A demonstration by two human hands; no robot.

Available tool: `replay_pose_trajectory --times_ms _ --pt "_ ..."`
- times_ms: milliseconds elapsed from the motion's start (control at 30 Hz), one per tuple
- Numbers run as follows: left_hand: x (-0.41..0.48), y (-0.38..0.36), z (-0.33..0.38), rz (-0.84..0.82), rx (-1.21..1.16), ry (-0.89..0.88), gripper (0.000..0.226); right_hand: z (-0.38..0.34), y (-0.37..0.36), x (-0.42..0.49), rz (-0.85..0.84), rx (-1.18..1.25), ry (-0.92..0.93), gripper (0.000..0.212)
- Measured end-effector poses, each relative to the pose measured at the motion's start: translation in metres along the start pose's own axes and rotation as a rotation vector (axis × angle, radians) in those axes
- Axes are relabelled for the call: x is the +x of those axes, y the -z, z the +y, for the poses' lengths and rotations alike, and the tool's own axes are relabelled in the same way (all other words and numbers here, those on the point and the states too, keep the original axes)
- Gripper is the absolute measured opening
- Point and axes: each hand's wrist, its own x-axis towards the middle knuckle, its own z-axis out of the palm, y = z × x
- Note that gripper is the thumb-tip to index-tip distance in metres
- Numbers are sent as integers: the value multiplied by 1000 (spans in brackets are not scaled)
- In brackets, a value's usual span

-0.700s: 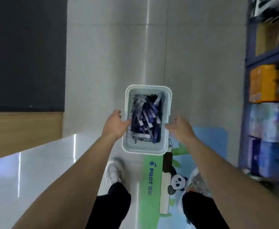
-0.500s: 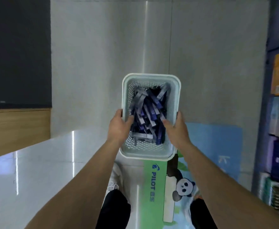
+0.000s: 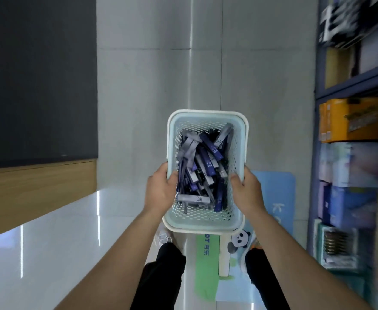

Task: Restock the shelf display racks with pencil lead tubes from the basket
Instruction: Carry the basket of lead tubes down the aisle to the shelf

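Note:
A pale blue perforated plastic basket [image 3: 207,118] hangs in front of me above the floor, held by both long sides. It is filled with several blue, purple and grey pencil lead tubes [image 3: 202,168], some marked HB 0.7. My left hand [image 3: 161,189] grips the basket's left rim with the thumb inside. My right hand [image 3: 247,190] grips the right rim the same way. No display rack for the tubes is in view.
A blue metal shelf unit [image 3: 351,83] with stacked boxes stands along the right edge. A dark panel over wood trim [image 3: 38,182] is on the left. Below me are glossy grey floor tiles, a panda floor sticker [image 3: 239,241], and my legs and shoes.
Both hands closed on the basket's sides and lifted it off the floor toward me. The view has swung a little, showing more of the shelf on the right.

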Motion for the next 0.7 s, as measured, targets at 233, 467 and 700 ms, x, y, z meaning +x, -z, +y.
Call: replay_pose_trajectory --times_ms 233,467,700 --pt "-125 169 177 -23 6 -93 22 -206 98 -162 76 82 -9 28" --pt "-165 283 316 20 -4 -224 11 -365 168 -219 129 100 119 22" --pt "-124 315 433 72 -39 -249 16 -472 228 -163 148 80 213 22"
